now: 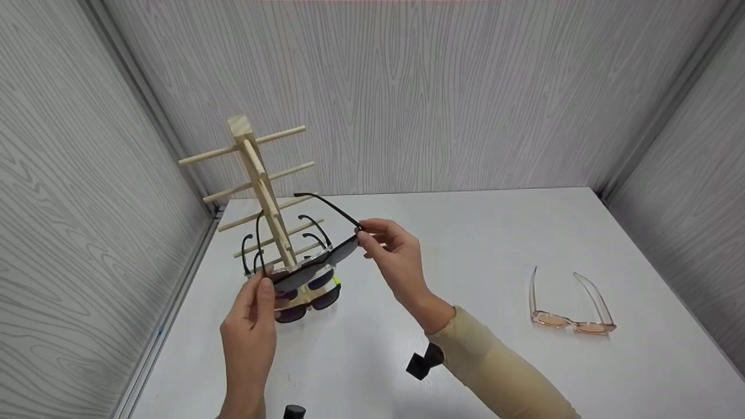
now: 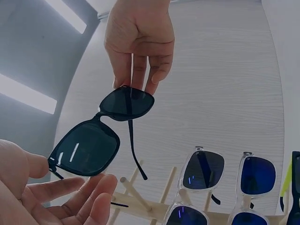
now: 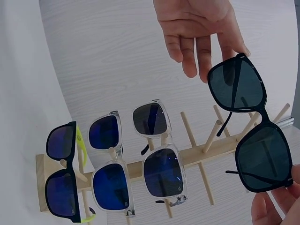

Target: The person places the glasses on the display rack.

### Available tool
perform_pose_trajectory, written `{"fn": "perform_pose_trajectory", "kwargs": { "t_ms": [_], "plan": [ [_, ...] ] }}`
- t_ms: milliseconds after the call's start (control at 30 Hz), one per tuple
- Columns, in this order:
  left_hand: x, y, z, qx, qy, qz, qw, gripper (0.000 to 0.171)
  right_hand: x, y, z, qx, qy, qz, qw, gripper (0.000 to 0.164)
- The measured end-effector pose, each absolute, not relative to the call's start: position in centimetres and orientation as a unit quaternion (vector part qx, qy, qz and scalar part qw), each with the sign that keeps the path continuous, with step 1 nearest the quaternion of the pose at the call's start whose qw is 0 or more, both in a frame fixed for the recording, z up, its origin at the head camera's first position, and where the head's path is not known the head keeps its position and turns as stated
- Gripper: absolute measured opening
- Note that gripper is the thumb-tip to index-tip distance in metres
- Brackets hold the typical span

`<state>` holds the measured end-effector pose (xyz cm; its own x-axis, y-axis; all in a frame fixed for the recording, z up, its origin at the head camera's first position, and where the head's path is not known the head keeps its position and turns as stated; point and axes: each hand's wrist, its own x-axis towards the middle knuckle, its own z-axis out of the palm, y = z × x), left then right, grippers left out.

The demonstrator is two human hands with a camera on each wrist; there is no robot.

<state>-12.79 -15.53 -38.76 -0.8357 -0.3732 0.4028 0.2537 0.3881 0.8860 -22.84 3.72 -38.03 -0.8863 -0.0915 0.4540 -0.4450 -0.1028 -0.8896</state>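
My left grip and right grip pinch the black sunglasses, so I'd best level them clear of the rack.

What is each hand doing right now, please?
Left hand: pinching one end of the black-framed sunglasses.
Right hand: pinching their other end.

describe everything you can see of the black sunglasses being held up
The black sunglasses look glossy and plastic, with dark tinted lenses and two slim, unfolded arms with bent tips. They are held tilted in front of the wooden stand. The left grip pinches one hinge end, the right grip the other. Whether the arms touch the stand is unclear.
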Motion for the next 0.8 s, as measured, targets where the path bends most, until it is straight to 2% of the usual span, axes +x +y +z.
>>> {"fn": "perform_pose_trajectory", "kwargs": {
  "t_ms": [367,800],
  "plan": [
    [-13.9,-17.4,-37.7,0.081,-0.796,-0.525,0.29,0.041,-21.8,1.5,-34.7,0.201,-0.682,0.692,0.123,0.021],
    [-15.8,-19.3,-37.2,0.11,-0.792,-0.525,0.293,0.042,-25.1,-0.3,-37.0,0.213,-0.686,0.685,0.123,0.023]
  ]
}}
